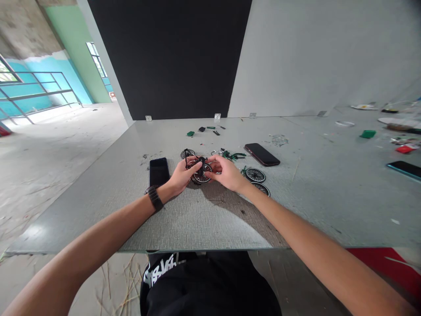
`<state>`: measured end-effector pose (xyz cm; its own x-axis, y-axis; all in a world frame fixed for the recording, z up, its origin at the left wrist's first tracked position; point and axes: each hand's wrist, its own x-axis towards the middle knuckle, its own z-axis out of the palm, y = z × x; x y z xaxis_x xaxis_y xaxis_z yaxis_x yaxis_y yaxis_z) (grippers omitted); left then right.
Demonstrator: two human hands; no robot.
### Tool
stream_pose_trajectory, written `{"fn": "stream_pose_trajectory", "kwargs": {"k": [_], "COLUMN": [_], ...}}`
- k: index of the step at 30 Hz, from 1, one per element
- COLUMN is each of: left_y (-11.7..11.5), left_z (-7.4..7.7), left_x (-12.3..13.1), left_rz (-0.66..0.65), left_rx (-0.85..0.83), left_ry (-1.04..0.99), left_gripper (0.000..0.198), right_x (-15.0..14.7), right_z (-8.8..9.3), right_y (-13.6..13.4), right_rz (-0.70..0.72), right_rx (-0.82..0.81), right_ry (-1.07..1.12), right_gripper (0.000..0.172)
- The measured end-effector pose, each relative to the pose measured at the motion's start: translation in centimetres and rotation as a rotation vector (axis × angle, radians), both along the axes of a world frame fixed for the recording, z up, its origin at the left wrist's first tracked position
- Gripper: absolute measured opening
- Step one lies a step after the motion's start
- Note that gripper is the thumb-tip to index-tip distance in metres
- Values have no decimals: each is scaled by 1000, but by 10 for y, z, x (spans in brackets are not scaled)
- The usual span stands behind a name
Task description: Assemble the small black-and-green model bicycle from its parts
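Note:
A small black model bicycle (201,163) is held up just above the table between my two hands. My left hand (182,175) is closed on its frame from the left, with the thumb on top. My right hand (226,172) pinches it from the right, its fingertips at the edge of the spoked front wheel (206,177). Another spoked wheel (187,153) shows behind my left fingers. Green bicycle parts (232,155) lie beyond my right hand. Beside my right wrist are two loose-looking wheels, one (255,175) behind the other (262,189), partly hidden by the forearm.
One phone (159,171) lies left of my hands, another (262,154) to the right. Small green and black pieces (190,134) are scattered toward the upright board (177,57). At far right are a third phone (406,170), a green block (367,134) and mixed parts.

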<state>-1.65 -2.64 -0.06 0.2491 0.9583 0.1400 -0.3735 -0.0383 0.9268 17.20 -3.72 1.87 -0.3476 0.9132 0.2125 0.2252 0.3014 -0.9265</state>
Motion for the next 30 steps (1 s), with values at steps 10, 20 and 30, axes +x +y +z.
{"fn": "stream_pose_trajectory", "kwargs": {"k": [10,20,30], "left_y": [-1,2,0], "left_z": [3,0,3], "left_x": [-1,-2,-2], "left_rz": [-66,-98,-137], "left_rx": [-88,-97,-124], "left_ry": [-36,-55,-119], "left_gripper": [37,34,36], "right_x": [1,5,2], "right_z": [-1,2,-3], "right_y": [0,2,-1], "right_rz": [36,31,-4], "right_rx": [23,96,106], "right_ry": [-47,-154,-119], "right_gripper": [33,31,33]}}
